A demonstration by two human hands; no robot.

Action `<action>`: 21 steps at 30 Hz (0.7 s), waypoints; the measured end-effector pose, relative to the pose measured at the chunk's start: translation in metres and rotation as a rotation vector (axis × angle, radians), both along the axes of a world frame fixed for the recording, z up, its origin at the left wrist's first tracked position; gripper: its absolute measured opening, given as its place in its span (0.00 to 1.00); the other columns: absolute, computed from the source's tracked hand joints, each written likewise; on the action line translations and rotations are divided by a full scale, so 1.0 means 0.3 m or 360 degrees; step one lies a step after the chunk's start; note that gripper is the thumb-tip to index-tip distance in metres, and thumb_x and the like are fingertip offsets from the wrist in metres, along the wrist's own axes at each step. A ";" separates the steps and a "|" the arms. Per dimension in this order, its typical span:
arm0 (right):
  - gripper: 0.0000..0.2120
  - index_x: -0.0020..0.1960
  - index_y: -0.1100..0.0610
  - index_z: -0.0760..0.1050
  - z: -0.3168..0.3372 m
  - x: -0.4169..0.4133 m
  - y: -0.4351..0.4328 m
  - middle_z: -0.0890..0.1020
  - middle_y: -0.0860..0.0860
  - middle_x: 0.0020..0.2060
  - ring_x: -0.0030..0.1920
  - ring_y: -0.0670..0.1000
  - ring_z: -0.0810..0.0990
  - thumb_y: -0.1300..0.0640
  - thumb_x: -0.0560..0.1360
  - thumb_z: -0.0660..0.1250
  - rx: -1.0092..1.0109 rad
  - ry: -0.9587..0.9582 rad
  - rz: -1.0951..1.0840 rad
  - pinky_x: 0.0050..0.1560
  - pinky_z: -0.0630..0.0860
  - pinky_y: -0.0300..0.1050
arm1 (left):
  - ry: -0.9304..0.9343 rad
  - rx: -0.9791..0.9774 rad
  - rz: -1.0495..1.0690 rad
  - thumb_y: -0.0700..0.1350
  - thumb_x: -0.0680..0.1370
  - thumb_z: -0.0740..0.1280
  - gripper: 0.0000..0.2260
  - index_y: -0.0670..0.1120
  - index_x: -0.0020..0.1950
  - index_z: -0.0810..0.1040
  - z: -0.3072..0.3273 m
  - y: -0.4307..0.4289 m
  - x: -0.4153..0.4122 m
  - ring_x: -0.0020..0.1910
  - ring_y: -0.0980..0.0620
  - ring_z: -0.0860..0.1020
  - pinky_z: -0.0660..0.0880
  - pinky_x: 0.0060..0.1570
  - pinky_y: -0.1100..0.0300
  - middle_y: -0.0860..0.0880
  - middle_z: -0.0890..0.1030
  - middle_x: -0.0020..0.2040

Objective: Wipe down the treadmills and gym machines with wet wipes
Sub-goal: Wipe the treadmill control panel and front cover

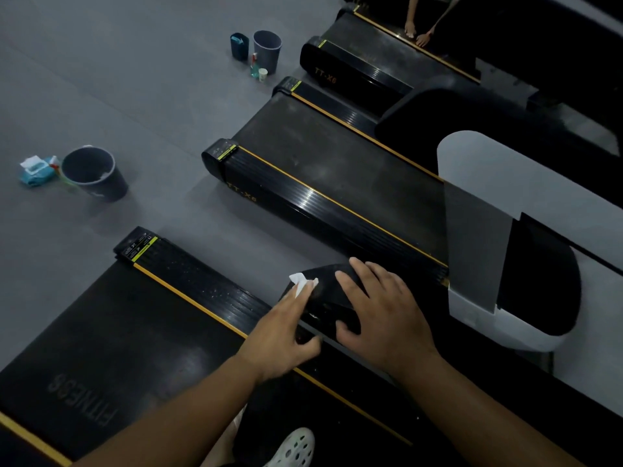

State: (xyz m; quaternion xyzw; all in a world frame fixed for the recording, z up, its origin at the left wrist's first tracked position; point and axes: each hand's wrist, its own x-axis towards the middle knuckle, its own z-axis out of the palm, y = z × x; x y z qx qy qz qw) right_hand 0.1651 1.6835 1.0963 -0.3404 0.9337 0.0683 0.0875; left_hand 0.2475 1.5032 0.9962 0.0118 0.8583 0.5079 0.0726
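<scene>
Treadmill cover [323,298], black and curved, lower centre: left hand [283,335] presses white wet wipe [301,283] flat-fingered; right hand [384,315] rests spread on it.

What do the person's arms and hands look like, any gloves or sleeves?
No gloves: the left hand and right hand are bare. The left forearm and right forearm are bare too, no sleeve in view. No watch, band or ring shows.

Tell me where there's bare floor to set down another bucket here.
Free: the grey floor between the near bucket and the middle treadmill, also left of the blue caddy. Crowded: by the wipes pack and around the far bucket.
</scene>
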 end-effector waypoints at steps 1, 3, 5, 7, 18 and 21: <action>0.35 0.74 0.52 0.69 -0.001 0.000 0.000 0.69 0.56 0.74 0.72 0.58 0.70 0.38 0.71 0.61 0.0004 -0.0007 -0.0003 0.69 0.70 0.59 | -0.0037 0.0020 0.0016 0.56 0.74 0.70 0.39 0.65 0.79 0.51 0.004 -0.008 -0.013 0.68 0.65 0.68 0.67 0.65 0.70 0.62 0.66 0.73; 0.35 0.74 0.52 0.69 -0.001 0.000 -0.001 0.70 0.56 0.74 0.71 0.58 0.70 0.38 0.71 0.62 0.0001 -0.0015 -0.0007 0.69 0.70 0.59 | -0.0084 0.0048 0.0040 0.56 0.75 0.72 0.35 0.62 0.77 0.56 0.029 -0.017 -0.052 0.61 0.64 0.72 0.73 0.61 0.63 0.63 0.70 0.67; 0.35 0.74 0.53 0.70 -0.002 -0.001 -0.001 0.70 0.56 0.74 0.71 0.59 0.71 0.39 0.70 0.62 -0.0009 -0.0010 -0.0003 0.68 0.71 0.59 | -0.0078 0.0068 0.0048 0.55 0.74 0.73 0.35 0.60 0.75 0.58 0.048 -0.005 -0.071 0.57 0.67 0.71 0.74 0.58 0.64 0.63 0.69 0.65; 0.35 0.73 0.53 0.70 0.000 -0.001 -0.001 0.70 0.56 0.74 0.71 0.58 0.71 0.39 0.70 0.61 -0.0008 -0.0013 0.0001 0.68 0.71 0.59 | -0.0050 0.0076 0.0038 0.54 0.73 0.74 0.37 0.64 0.75 0.56 0.036 0.004 -0.047 0.59 0.74 0.67 0.68 0.57 0.75 0.70 0.66 0.63; 0.34 0.73 0.53 0.70 -0.002 -0.001 0.000 0.70 0.56 0.74 0.71 0.59 0.71 0.39 0.71 0.63 -0.0006 -0.0016 0.0014 0.67 0.72 0.59 | -0.0163 0.0073 0.0035 0.62 0.71 0.76 0.48 0.59 0.81 0.50 -0.028 -0.012 -0.043 0.67 0.69 0.64 0.63 0.62 0.73 0.69 0.60 0.71; 0.34 0.73 0.53 0.70 0.001 -0.001 -0.004 0.71 0.57 0.73 0.71 0.59 0.71 0.40 0.71 0.64 -0.0022 -0.0014 0.0012 0.67 0.72 0.59 | -0.0199 0.0091 0.0012 0.58 0.71 0.77 0.45 0.66 0.78 0.49 -0.016 -0.050 -0.002 0.60 0.78 0.64 0.59 0.57 0.81 0.73 0.60 0.64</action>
